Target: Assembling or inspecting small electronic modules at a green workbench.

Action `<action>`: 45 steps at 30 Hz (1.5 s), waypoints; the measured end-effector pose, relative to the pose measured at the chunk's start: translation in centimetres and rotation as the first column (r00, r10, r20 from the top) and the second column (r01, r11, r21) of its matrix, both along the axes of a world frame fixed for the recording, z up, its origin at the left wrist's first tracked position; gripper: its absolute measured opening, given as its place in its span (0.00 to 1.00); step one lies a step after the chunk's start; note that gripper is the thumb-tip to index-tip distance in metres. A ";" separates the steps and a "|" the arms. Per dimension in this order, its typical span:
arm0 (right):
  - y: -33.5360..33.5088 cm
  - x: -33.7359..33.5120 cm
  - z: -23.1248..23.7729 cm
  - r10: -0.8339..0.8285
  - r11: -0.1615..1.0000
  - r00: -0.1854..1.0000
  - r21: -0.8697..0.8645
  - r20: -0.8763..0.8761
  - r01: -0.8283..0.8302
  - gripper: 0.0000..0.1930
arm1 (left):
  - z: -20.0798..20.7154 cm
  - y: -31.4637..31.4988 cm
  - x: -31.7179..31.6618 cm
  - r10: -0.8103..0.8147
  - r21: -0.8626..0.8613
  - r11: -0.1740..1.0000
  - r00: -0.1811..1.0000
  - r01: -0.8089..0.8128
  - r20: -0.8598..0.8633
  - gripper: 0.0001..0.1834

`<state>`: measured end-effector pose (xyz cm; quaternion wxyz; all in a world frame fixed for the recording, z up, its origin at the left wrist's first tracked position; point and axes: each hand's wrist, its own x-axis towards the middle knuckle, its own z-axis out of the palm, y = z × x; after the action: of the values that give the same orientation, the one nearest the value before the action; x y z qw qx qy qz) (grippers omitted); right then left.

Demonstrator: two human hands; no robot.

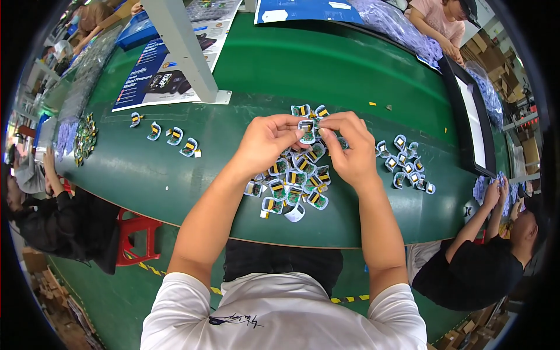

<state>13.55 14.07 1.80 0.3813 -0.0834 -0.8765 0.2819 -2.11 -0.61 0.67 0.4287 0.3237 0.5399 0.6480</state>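
Observation:
Between my two hands, above the middle of the table, is a small rounded circuit board module (307,129) with a pale rim and a dark centre. My left hand (263,143) pinches its left side between thumb and fingers. At its right upper edge are the closed thumb and fingertips of my right hand (352,147); whether anything smaller sits between them is too small to tell. Below my hands lies a loose pile of similar modules (296,178), green with black and yellow strips. One module (295,213) at the pile's near edge shows a plain pale face.
A cluster of modules (401,160) lies to the right, and a short row of them (174,136) to the left. A metal post (185,49) stands on a printed sheet (131,87). At right is a black-framed tray (475,125). Co-workers sit at both sides.

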 end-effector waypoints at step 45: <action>4.5 8.9 -0.4 -0.447 0.851 0.752 0.490 0.485 0.190 0.11 | -2.3 -0.7 -1.0 0.138 0.013 0.935 0.330 -0.354 -0.934 0.18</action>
<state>22.47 18.57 1.39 0.1462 -0.2354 -0.9607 -0.0191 -3.08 -1.35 -1.66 -0.0215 0.5005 0.7884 0.3570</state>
